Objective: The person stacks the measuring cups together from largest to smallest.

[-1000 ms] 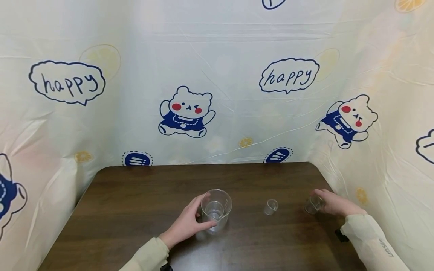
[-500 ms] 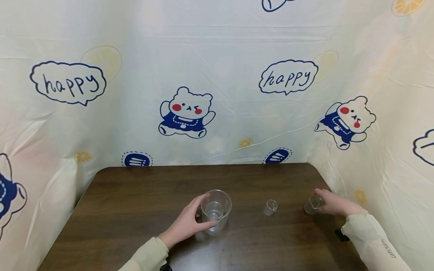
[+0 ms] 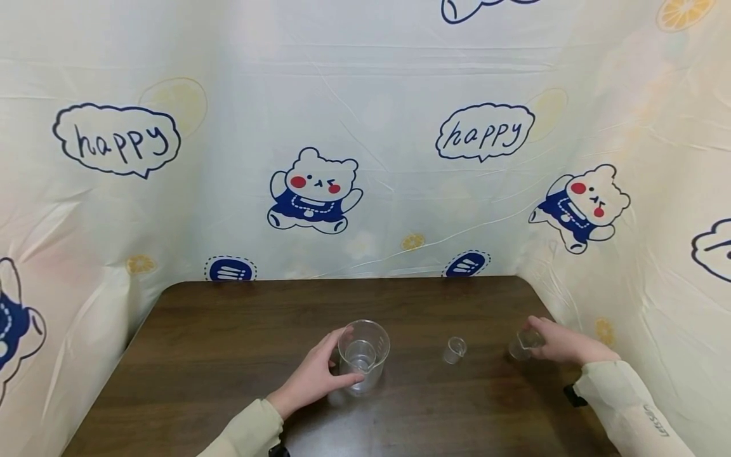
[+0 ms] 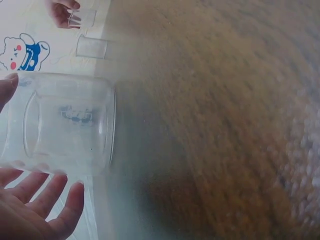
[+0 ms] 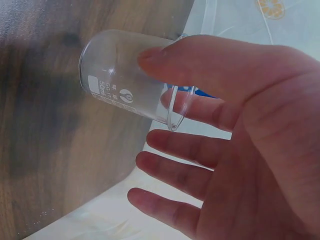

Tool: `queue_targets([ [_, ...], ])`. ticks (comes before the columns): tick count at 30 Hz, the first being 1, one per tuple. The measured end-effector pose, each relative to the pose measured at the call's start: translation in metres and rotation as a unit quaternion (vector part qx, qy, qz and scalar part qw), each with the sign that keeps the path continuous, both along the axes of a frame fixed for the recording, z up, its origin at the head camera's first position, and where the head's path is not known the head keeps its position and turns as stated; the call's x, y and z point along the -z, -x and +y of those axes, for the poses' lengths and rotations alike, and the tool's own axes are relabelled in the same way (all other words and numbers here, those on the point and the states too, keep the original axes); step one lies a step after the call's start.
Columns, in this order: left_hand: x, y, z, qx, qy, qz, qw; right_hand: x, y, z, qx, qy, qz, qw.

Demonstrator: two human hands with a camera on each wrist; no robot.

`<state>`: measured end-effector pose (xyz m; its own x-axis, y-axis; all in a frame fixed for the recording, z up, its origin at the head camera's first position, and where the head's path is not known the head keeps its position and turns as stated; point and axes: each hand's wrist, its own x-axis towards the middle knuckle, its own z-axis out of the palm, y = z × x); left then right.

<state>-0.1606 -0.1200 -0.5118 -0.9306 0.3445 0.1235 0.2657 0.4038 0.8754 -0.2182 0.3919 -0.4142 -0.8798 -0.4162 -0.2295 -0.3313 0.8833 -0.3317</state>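
Observation:
A large clear glass beaker [image 3: 375, 374] stands upright on the table, with a smaller glass vessel [image 3: 361, 357] nested inside it. My left hand [image 3: 316, 377] grips the large beaker, thumb on one side and fingers on the other. At the right, my right hand [image 3: 565, 341] pinches a 50 ml beaker [image 5: 117, 75] near its rim between thumb and forefinger; the remaining fingers are extended. In the left wrist view this 50 ml beaker [image 4: 85, 18] appears slightly raised off the table. Between the hands stands a tiny beaker [image 3: 455, 351], touched by neither hand.
The dark wooden table [image 3: 240, 330] has rounded far corners. A pale printed curtain [image 3: 388, 209] with bears and "happy" bubbles hangs behind it and along both sides, close to my right hand.
The 50 ml beaker has risen slightly and shifted a little left in my right hand. My left hand and the large beaker have not moved. The head view has shifted a little.

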Motion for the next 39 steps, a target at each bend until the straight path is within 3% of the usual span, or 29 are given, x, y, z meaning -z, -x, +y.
queue_targets([
  [6, 0.000, -0.001, 0.001, 0.002, 0.003, -0.005, 1.0000, -0.004, -0.002, -0.004, 0.018, -0.002, -0.027, 0.9995],
  [17, -0.001, -0.001, 0.000, 0.002, 0.002, -0.005, 1.0000, -0.011, -0.004, -0.009, 0.023, -0.003, -0.033, 0.9992],
  [39, -0.002, 0.000, -0.001, 0.004, -0.001, -0.008, 1.0000, -0.024, -0.005, -0.023, 0.017, -0.006, -0.011, 0.9998],
])
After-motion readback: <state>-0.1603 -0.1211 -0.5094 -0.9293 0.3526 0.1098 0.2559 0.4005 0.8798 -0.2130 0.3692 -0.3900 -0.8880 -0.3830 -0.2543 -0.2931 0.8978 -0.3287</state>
